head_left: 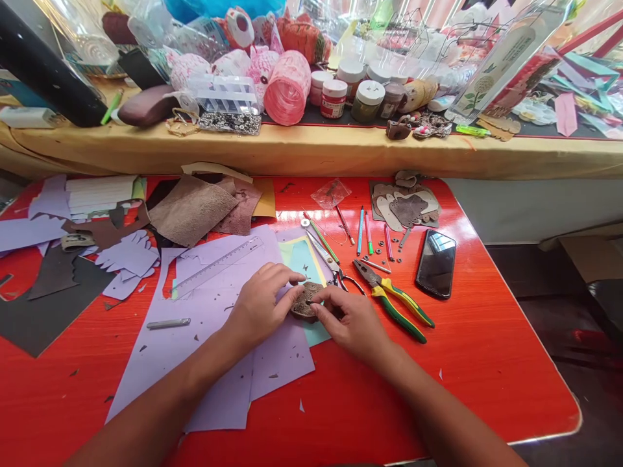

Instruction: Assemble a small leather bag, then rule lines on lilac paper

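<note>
A small brown piece with a rough, suede-like top (307, 301) lies between my hands, above purple and pale green paper. My left hand (260, 305) grips its left side between thumb and fingers. On the right side, my right hand (348, 321) has thumb and forefinger pinched together at the piece's top. Whatever is in that pinch is too small to make out. Just beyond my hands are scissors (325, 250) with their handles toward me. Pliers with green and yellow handles (396, 301) rest to the right of my right hand.
Purple paper (209, 383) carries a clear ruler (219, 266) and a grey cutter (168, 323). Leather scraps (195, 207) are piled behind. Several pens (367, 233) and small metal rings lie near a black phone (436, 263). A crowded shelf (195, 152) runs along the back.
</note>
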Available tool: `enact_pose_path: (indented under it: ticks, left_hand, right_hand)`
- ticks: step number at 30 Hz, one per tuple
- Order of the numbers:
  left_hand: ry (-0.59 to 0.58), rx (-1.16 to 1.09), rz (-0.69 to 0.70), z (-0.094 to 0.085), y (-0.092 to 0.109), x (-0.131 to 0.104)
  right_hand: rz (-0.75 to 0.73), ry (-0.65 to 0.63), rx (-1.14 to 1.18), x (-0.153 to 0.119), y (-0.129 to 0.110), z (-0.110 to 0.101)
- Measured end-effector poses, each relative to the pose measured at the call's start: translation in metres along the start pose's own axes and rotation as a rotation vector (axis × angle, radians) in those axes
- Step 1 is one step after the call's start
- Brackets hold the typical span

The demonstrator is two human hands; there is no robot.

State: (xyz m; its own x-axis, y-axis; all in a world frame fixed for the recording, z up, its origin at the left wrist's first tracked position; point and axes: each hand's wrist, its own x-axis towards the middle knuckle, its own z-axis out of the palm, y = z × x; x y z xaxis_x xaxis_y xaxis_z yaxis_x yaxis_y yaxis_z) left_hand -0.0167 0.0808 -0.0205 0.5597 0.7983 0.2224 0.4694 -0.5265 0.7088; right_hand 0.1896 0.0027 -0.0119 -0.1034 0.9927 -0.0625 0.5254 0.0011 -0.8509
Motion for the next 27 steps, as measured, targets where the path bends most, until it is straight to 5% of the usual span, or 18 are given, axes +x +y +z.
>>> enact_pose_path:
  ticks: [8,27]
  left_hand:
    - [-0.092,0.111,-0.075,0.019,-0.005,0.003]
    - [-0.200,-0.194,-0.166,0.002,-0.001,0.003]
  right_hand:
    - [-0.095,-0.014,-0.186,0.003,0.011,-0.002]
    - [-0.140,0.022,-0.198,0.003,0.020,0.003]
